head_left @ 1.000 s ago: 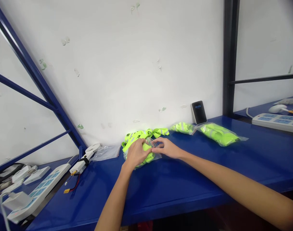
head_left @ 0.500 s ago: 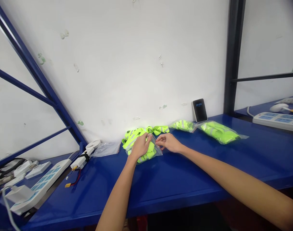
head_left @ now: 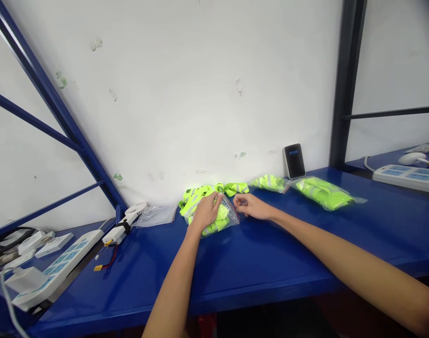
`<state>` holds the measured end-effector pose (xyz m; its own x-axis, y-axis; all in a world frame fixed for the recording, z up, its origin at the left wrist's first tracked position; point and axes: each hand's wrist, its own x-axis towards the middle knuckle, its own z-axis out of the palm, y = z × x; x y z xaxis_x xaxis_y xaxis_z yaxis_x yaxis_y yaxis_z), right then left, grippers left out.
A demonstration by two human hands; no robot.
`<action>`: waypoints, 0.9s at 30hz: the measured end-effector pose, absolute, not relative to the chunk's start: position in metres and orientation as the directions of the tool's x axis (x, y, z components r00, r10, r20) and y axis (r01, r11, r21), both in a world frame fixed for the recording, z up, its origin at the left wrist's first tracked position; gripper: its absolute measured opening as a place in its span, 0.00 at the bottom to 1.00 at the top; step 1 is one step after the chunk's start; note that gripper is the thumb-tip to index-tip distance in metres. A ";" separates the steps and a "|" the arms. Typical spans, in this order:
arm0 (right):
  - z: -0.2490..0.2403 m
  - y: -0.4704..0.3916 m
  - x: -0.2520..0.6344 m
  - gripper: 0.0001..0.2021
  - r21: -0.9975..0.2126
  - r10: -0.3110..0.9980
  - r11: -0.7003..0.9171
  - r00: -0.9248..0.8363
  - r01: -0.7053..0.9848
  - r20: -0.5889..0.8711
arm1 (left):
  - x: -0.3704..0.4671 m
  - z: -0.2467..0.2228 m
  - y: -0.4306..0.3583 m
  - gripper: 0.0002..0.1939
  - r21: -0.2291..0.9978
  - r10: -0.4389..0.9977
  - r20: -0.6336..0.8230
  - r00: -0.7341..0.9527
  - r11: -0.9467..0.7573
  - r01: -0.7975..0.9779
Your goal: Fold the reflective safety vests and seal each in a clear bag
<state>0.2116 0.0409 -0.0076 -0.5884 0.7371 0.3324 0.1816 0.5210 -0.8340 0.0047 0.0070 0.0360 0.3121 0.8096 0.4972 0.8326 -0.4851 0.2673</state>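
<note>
Blue tabletop (head_left: 267, 258): left hand (head_left: 205, 212) holds clear bag (head_left: 231, 215), silver-striped lime straps (head_left: 217, 226) inside; right hand (head_left: 253, 207), grip unclear.

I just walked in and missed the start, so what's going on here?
A person's left hand rests on a clear zip bag of neon-yellow reflective straps on a blue table. The right hand is curled beside the bag's edge; whether it touches is hard to tell. Loose reflective straps lie behind that bag, a smaller filled bag and a larger filled bag to the right, a flat clear bag to the left.
</note>
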 end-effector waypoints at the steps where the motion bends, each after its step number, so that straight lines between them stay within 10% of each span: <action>1: -0.004 0.038 0.212 0.07 -0.792 0.696 0.569 -0.642 0.222 0.321 | 0.005 0.036 0.008 0.21 0.268 0.810 0.496 0.313 -0.486 0.832; 6: 0.010 0.034 0.219 0.10 -0.668 0.585 0.671 -0.783 0.321 0.212 | 0.004 0.036 0.008 0.20 0.264 0.799 0.502 0.332 -0.507 0.821; 14: 0.007 0.047 0.244 0.18 -0.630 0.789 0.608 -0.458 0.483 0.410 | 0.003 0.036 0.005 0.22 0.241 0.801 0.498 0.332 -0.496 0.834; 27: 0.023 0.030 0.217 0.14 -0.038 0.385 0.808 -0.478 0.588 0.789 | 0.014 0.040 -0.017 0.19 0.162 0.732 0.429 0.530 -0.640 0.751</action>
<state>0.2172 0.0298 0.0226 -0.4784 0.3852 0.7892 0.5879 0.8080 -0.0381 0.0137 -0.0168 0.0398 0.5302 0.7316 0.4286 0.7514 -0.6396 0.1622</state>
